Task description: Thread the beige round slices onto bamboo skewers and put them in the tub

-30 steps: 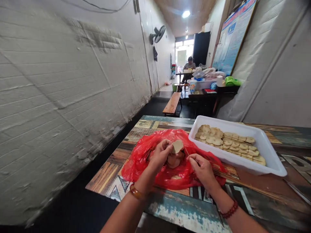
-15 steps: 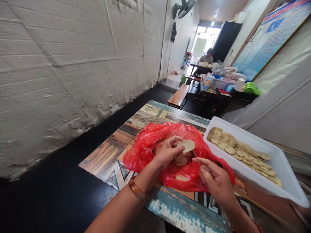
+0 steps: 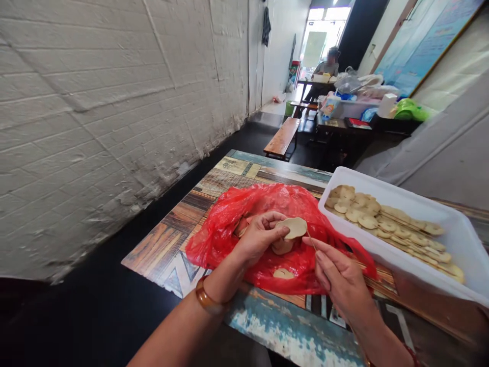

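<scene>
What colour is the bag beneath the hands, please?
The bag is red, clearest in the head view.

Tabletop letter (image 3: 181, 275) — Z or N — poster (image 3: 424, 41) unreadable

A whitish wall (image 3: 95, 112) with a brick pattern runs along the left, scuffed at its foot, above a dark floor (image 3: 76, 316). Farther along it hangs a dark cloth (image 3: 266, 28). A reddish-brown wooden bench (image 3: 282, 138) stands on the floor near a dark table (image 3: 332, 123), which bears a patterned cup (image 3: 329, 108), plastic bags (image 3: 348, 81), a white box (image 3: 387, 105) and bright green plasticware (image 3: 409, 109). Behind, a person (image 3: 328, 68) in grey sits at another table before a bright doorway (image 3: 324, 33). A blue poster (image 3: 435, 51) hangs at the right.
</scene>
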`<state>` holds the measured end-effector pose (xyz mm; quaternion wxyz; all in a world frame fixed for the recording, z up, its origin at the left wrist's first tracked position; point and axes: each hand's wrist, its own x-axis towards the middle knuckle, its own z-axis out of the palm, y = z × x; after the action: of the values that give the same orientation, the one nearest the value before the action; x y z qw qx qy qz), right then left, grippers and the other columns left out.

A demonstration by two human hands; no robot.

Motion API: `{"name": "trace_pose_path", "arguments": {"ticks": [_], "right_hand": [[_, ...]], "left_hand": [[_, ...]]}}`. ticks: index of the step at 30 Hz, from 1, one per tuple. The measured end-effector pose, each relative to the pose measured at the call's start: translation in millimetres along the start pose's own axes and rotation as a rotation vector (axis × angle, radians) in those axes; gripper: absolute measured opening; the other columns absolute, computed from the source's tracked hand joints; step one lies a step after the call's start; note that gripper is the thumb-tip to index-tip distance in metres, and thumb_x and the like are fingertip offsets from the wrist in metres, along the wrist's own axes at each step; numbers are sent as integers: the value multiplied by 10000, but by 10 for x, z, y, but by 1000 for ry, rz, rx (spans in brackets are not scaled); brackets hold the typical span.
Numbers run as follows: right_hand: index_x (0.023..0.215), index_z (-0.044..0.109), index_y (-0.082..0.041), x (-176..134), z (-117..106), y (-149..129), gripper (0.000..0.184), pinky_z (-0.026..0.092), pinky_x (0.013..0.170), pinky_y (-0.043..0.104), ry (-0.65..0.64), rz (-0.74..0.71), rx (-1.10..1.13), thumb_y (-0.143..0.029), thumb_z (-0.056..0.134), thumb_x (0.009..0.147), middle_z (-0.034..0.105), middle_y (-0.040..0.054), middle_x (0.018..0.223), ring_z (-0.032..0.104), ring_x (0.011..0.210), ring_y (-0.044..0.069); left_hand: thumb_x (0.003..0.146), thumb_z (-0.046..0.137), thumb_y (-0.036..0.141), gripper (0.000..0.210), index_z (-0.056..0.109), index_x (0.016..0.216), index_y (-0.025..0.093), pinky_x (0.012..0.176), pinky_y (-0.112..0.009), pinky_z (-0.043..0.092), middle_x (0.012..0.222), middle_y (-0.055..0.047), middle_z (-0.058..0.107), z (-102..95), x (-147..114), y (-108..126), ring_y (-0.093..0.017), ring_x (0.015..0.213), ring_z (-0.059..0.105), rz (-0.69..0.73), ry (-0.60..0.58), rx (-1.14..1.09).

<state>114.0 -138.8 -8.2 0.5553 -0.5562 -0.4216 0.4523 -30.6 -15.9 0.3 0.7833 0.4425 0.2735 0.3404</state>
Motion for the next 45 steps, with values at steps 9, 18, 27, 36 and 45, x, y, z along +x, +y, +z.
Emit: {"name": "trace_pose_path", "arguments": {"ticks": [9,18,27,36,45], "right_hand": [[1139,671,-172,3,6,34,376,350,363,197,-35,-96,-269,-376,506,869,499,-32,484,429,406,94],[1129,686,-198,10,12,80,361,432,398,211,8,-141,-297,-372,521,860,639,16,577,568,492,134],[1128,687,-195,17,17,79,360,422,380,203,10,-129,-310,-370,525,858,619,4,547,563,476,130],[1131,686,-191,35,8,80,373,450,414,221,7,-130,-315,-384,528,854,625,8,533,602,513,155],[1136,677,-176,60,6,58,371,427,404,221,-21,-116,-363,-365,497,872,571,-9,481,582,488,155]], "left_hand": [[590,795,325,384,608,871,142,550,-189,421,736,-10,668,35,2,-26,-90,567,579,74,95,49],[605,783,310,374,597,881,138,536,-173,396,702,3,653,32,9,-31,-74,554,561,105,126,66],[597,786,319,368,609,864,138,579,-199,431,722,-6,657,62,-14,-8,-95,582,579,114,140,98],[618,764,318,326,618,851,142,586,-206,419,750,-14,652,72,-21,0,-108,616,570,124,157,199],[669,718,298,212,631,771,135,566,-197,370,677,5,591,105,-27,22,-88,590,490,227,128,367]]}}
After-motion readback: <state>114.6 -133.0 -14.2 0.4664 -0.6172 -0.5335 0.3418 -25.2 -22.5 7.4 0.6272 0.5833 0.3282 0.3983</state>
